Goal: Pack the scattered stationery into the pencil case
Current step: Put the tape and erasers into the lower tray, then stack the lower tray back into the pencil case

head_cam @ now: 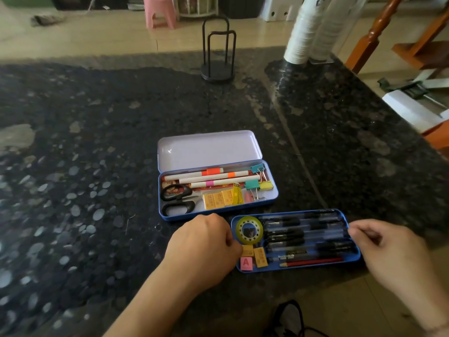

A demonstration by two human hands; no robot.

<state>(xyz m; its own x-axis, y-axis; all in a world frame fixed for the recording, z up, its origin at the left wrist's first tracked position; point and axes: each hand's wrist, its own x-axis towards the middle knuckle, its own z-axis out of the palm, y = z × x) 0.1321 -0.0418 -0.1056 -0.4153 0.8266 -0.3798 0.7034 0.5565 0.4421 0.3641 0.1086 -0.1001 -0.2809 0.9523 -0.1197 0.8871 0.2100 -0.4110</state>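
A blue pencil case (179, 216) lies open on the dark stone counter with its lilac lid (209, 149) tipped back. It holds highlighters (218, 177), black scissors (181, 197), yellow erasers (218, 200) and binder clips (252, 184). Just in front of it, to the right, sits a blue inner tray (303, 268) with a yellow-green tape roll (239, 229), several black pens (291, 235), a red pencil (315, 261), two yellow erasers (260, 257) and a pink eraser (246, 263). My left hand (204, 242) grips the tray's left end. My right hand (388, 249) pinches its right end.
A black wire stand (217, 74) is at the back of the counter, with stacks of white cups (301, 37) to its right. The counter's near edge runs just below the tray. A pink stool (160, 10) is on the floor beyond.
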